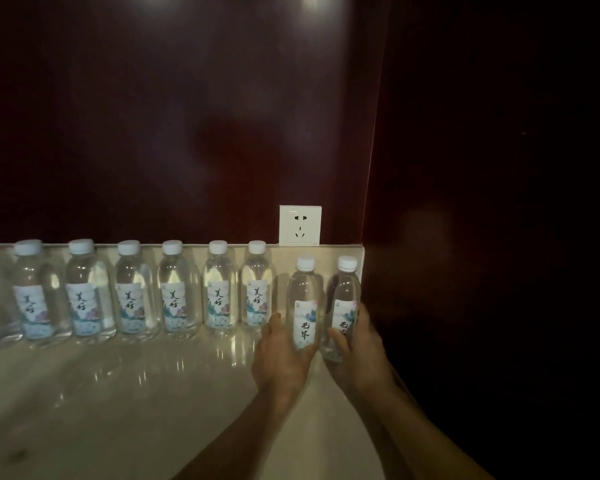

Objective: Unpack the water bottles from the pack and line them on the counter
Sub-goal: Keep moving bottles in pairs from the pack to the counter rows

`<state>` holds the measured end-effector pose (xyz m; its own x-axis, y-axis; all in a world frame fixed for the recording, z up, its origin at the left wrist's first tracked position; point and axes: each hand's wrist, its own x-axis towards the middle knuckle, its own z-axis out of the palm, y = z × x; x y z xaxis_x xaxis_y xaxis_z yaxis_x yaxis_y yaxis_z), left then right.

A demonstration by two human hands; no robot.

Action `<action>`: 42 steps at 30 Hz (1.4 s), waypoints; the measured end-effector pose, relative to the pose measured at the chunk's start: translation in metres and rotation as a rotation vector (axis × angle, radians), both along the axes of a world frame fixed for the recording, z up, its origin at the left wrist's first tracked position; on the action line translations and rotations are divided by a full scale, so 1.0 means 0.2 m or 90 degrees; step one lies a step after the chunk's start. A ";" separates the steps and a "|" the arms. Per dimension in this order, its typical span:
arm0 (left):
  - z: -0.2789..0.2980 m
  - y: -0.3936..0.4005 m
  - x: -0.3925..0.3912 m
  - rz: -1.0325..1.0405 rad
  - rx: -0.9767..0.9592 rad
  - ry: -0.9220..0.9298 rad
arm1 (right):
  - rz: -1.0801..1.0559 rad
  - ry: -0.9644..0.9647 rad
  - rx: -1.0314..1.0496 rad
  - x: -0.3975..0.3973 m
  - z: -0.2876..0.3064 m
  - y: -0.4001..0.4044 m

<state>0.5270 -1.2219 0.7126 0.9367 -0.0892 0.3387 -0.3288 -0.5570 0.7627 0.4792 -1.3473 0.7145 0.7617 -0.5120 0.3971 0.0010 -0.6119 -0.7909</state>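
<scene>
Several clear water bottles with white caps and printed labels stand in a row (pixel 174 296) along the back of the pale counter (pixel 118 393). At the row's right end, my left hand (pixel 281 358) grips one upright bottle (pixel 303 299) around its lower half. Beside it my right hand (pixel 357 351) grips another upright bottle (pixel 343 296), close to the counter's right edge. Both held bottles sit slightly nearer to me than the row. The pack is not in view.
A white wall socket (pixel 300 225) sits on the dark red wall just above the counter's back lip. The counter ends at the right (pixel 361 271) beside a dark panel. The glossy counter front stretches to the left.
</scene>
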 end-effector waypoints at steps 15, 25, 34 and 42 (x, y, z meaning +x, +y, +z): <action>-0.01 -0.10 0.07 0.061 0.037 -0.030 | -0.069 0.082 -0.059 0.14 -0.05 -0.04; 0.01 -0.16 0.13 0.070 0.096 -0.027 | -0.081 0.060 -0.023 0.35 -0.15 -0.11; 0.00 -0.20 0.20 0.072 0.088 -0.020 | -0.051 0.078 0.015 0.34 -0.08 -0.13; 0.00 -0.23 0.23 0.074 0.084 -0.008 | -0.059 0.080 0.028 0.40 -0.09 -0.15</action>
<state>0.5736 -1.2669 0.7132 0.9391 -0.0245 0.3428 -0.2651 -0.6864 0.6772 0.5589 -1.3774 0.6973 0.7522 -0.5977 0.2774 -0.1549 -0.5696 -0.8072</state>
